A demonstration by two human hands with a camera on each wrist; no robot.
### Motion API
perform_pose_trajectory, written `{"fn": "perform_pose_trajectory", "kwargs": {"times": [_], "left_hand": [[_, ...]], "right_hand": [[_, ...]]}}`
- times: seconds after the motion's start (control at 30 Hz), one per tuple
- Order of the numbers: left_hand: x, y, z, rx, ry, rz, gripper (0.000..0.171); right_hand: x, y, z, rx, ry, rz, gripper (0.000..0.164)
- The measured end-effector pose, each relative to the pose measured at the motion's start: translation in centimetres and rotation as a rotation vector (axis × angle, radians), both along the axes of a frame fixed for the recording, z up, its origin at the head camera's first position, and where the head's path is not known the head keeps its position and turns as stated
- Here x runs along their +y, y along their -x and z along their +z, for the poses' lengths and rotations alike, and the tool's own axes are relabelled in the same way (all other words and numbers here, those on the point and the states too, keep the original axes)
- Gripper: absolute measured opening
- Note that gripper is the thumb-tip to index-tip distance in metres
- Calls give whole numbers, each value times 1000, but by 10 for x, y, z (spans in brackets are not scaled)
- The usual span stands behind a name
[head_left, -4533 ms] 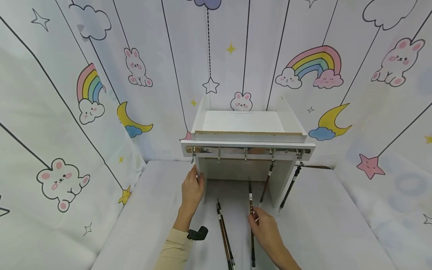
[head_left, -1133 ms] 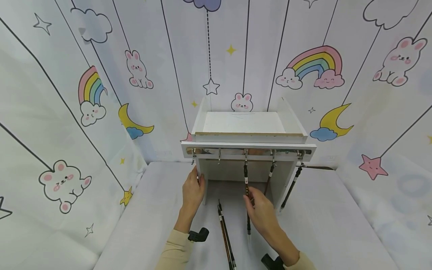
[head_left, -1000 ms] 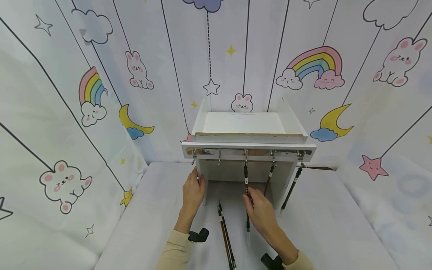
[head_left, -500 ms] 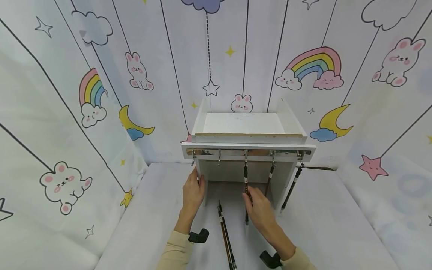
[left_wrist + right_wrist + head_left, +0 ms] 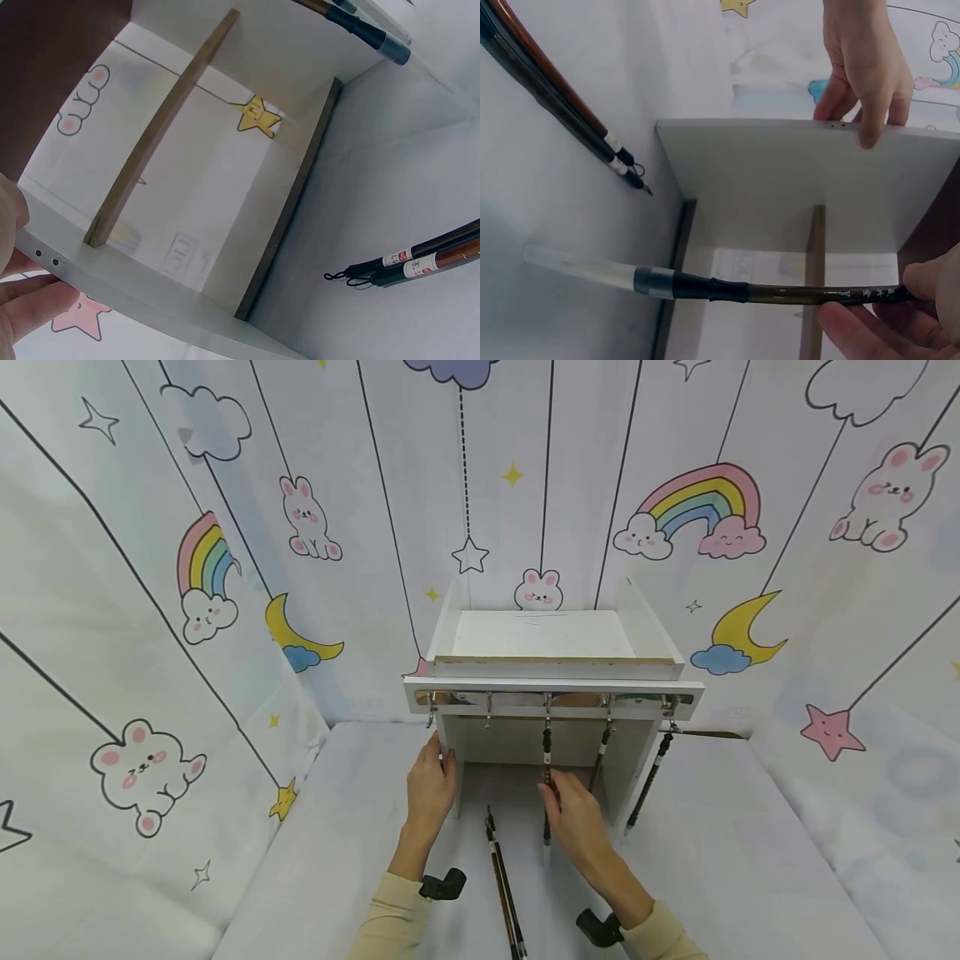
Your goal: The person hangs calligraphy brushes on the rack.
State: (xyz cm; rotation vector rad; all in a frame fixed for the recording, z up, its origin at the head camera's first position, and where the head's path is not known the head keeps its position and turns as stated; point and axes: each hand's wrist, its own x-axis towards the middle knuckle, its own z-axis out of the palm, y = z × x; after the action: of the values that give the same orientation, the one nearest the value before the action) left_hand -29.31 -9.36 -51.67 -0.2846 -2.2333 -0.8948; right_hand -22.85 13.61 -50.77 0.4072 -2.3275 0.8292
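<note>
A white wooden rack (image 5: 553, 687) with a metal hook rail stands on the table. My left hand (image 5: 431, 789) grips the edge of its left side panel (image 5: 172, 296), thumb on one face and fingers on the other. A calligraphy brush (image 5: 547, 747), dark-handled with a clear cap over its bristles, hangs with its top at the middle hook (image 5: 548, 700). My right hand (image 5: 581, 818) pinches its handle between thumb and fingers; in the right wrist view the capped end (image 5: 585, 268) points away from the hand.
Two more brushes hang from the right-hand hooks: a brown one (image 5: 600, 756) and a black one (image 5: 649, 781). The two left hooks (image 5: 488, 710) carry nothing. A couple of brushes (image 5: 504, 885) lie on the white cloth in front. Behind stands a patterned curtain (image 5: 360, 527).
Over these seconds my right hand has raised the brush from in front of the rack to the middle hook. Lately its capped end has swung slightly toward the rack. My left hand stays put.
</note>
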Motion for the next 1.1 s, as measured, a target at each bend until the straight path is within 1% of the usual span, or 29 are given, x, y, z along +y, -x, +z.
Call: {"fn": "perform_pose_trajectory", "kwargs": {"times": [0.33,0.47,0.63,0.8,0.97,1.1], "left_hand": [[0,0,-1,5,-11,-9,38],[0,1,0,2,-12,-8,38],[0,2,0,-15,-15,-3,38],[1,1,1,-13,-21,-9,39],[1,0,2,-10,-17,-6,39],[1,-1,1,-27,-19,-1,38]], "right_hand": [[-2,-1,0,-38,28,-11,16],[-2,-2,-1,-30,24,-12,13],[-2,-2,-2,-41,16,-24,13],[-2,-2,-1,-63,22,-32,14],[-2,-3,-3,-33,28,-18,15],[-1,-3,-4,-14,34,3,17]]}}
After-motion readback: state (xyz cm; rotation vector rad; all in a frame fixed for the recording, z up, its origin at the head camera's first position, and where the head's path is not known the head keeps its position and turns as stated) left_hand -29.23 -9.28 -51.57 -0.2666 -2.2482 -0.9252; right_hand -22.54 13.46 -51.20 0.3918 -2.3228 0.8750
